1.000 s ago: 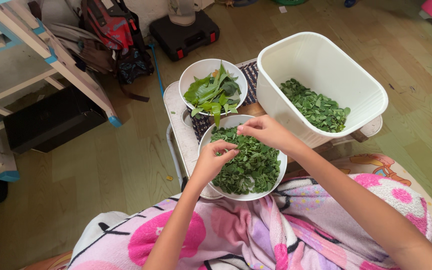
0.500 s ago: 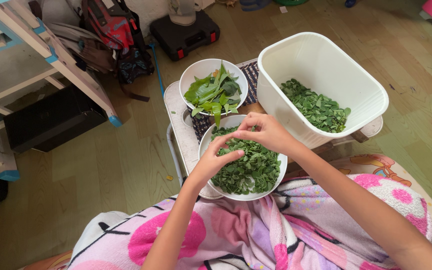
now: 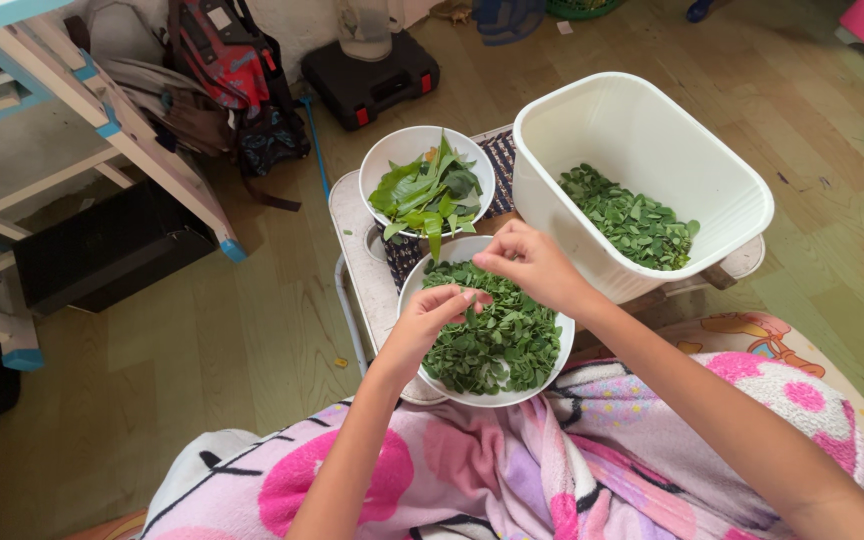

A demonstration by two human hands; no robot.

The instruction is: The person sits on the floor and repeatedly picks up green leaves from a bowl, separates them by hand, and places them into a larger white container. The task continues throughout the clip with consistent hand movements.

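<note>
Leaf bowl [image 3: 422, 290] lies under both hands' grip.

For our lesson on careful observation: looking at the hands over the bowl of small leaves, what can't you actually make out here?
Head view only:
- What the left hand and right hand pinch: too small, covered by fingertips.
- Bottom of the near bowl: buried under leaves.
- Low table top: mostly hidden by the bowls and the white tub.
- The person's lap: covered by the pink blanket.
</note>
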